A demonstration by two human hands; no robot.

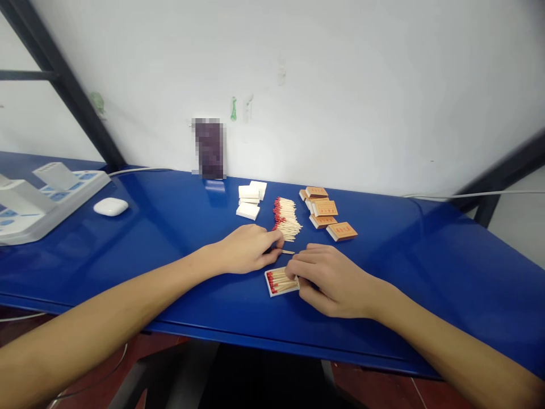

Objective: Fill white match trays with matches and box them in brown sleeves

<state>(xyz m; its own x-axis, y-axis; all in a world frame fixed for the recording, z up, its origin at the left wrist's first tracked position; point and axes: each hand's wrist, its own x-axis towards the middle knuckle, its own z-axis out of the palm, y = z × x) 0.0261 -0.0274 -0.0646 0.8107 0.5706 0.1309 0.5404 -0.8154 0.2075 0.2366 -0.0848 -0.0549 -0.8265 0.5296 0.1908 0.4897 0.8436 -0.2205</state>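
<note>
My left hand (251,250) is closed, thumb and forefinger pinching the end of a single matchstick (288,252) held just above the tray. A white matchbox tray (272,295) lies on the table, filled with a layer of red-tipped matches (279,279), heads to the left. My right hand (334,278) grips the right end of this tray, its curled fingertips over the match ends and its thumb along the side. Beyond my left hand lies a loose pile of matches (287,218), red heads toward the left.
Several orange matchbox sleeves (325,208) lie right of the pile, several white trays (248,211) left of it. A pixelated dark object (209,149) leans on the wall. Far left on the blue table (191,309) are a white earbud case (110,207) and a power strip (70,204).
</note>
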